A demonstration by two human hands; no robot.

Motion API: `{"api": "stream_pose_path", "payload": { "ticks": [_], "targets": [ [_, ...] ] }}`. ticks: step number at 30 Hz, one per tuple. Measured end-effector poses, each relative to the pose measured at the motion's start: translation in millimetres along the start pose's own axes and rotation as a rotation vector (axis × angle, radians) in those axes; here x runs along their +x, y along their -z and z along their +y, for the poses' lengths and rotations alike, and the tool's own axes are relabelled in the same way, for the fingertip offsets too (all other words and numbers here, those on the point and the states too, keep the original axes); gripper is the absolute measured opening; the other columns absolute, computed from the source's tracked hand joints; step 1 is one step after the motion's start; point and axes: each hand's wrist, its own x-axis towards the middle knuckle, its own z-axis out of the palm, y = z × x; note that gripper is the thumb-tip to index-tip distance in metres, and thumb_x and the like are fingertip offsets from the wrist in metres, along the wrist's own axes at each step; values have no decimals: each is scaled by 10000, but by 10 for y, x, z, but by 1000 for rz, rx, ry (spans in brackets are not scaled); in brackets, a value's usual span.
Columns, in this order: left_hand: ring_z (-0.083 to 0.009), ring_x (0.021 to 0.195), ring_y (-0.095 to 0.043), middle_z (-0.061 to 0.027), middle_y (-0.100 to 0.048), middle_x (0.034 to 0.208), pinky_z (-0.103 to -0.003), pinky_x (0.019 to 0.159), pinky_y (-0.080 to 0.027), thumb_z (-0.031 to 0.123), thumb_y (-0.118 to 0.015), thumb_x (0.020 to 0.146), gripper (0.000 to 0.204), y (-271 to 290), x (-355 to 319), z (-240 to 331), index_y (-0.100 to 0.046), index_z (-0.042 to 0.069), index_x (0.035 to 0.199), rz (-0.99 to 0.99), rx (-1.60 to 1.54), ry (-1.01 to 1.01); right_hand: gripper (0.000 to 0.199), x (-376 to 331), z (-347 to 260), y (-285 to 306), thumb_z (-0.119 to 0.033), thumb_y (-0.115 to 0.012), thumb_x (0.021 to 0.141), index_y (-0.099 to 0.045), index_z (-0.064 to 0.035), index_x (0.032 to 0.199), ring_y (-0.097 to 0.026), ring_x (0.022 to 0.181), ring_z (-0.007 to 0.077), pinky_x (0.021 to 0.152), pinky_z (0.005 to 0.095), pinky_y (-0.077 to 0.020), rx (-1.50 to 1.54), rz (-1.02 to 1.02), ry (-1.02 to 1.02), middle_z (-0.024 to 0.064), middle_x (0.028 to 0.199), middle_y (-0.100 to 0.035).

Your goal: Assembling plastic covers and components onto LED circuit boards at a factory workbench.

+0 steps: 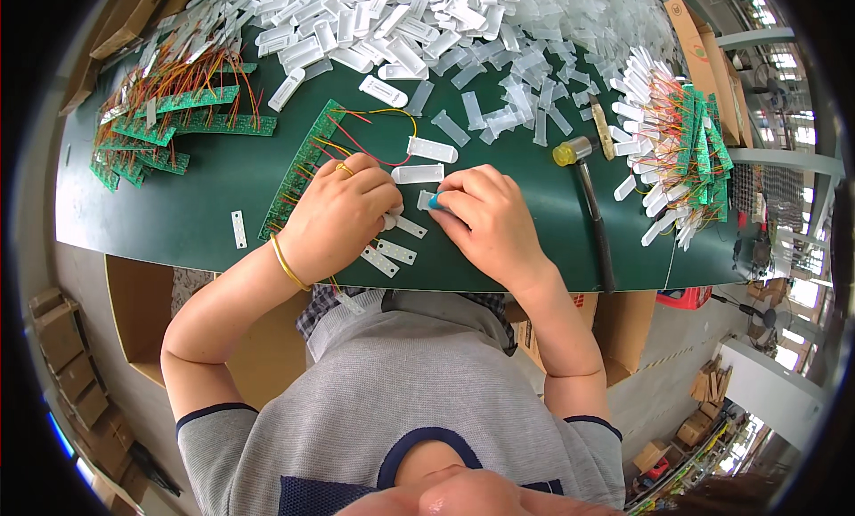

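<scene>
My left hand (pixel 343 204) is closed in a pinch over the table, with a bit of a small white part showing at its fingertips; most of that part is hidden. My right hand (pixel 490 218), with a blue cover on one fingertip, pinches a translucent plastic piece (pixel 424 200). Beside my left hand lies a long green circuit board (pixel 301 170) with red and yellow wires along it. One wired white housing (pixel 433 149) and another white housing (pixel 418 174) rest just beyond my fingers. Several small white perforated strips (pixel 396 251) lie below my left hand.
A yellow-headed hammer (pixel 590 204) and a worn knife-like tool (pixel 601 129) lie to the right. White housings (pixel 356 31) and translucent pieces (pixel 525 97) are heaped at the back. Wired green boards (pixel 178 124) are stacked left, wired assemblies (pixel 663 151) right. One loose strip (pixel 239 229) lies left.
</scene>
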Motion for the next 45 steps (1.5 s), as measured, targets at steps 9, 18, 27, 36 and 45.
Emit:
{"api": "stream_pose_path", "payload": {
  "ticks": [9,18,27,36,45],
  "targets": [
    [-266,1178,-642,-7,-735,1156,-432,971,-479,49,-841,767,360,-37,255,-5,-743,115,1108,71,-102,-24,242,-43,-107,-43,-13,-806,909,-664,-39,1104,-664,907,333,825,452,-534,173,102,-200,105,947,-713],
    [-238,1162,-613,16,-702,1100,-440,956,-465,105,-866,748,406,-136,392,49,-810,170,1145,68,-26,-33,196,-83,-4,-8,-3,-811,892,-723,-44,1062,-660,948,327,849,450,-548,167,99,-211,94,997,-710],
    [-259,1124,-628,-11,-713,1050,-430,932,-455,111,-835,794,234,-60,310,12,-795,114,1024,129,65,52,167,-134,-6,-21,-40,-812,879,-831,-77,1041,-647,957,255,823,422,-549,-70,66,-56,50,1062,-667],
    [-277,1076,-618,-28,-673,976,-435,927,-457,96,-801,829,96,-148,546,-87,-767,91,919,109,50,64,202,-158,-7,-46,-37,-777,896,-838,-85,1082,-631,930,254,808,414,-538,-88,68,-62,55,1030,-645],
    [-252,1146,-619,23,-762,1082,-427,968,-455,27,-814,785,311,32,486,63,-810,142,1074,38,30,49,234,-207,-22,-29,-49,-751,909,-846,-108,1115,-630,967,248,838,417,-532,-122,35,-103,49,1050,-622]
  ]
}}
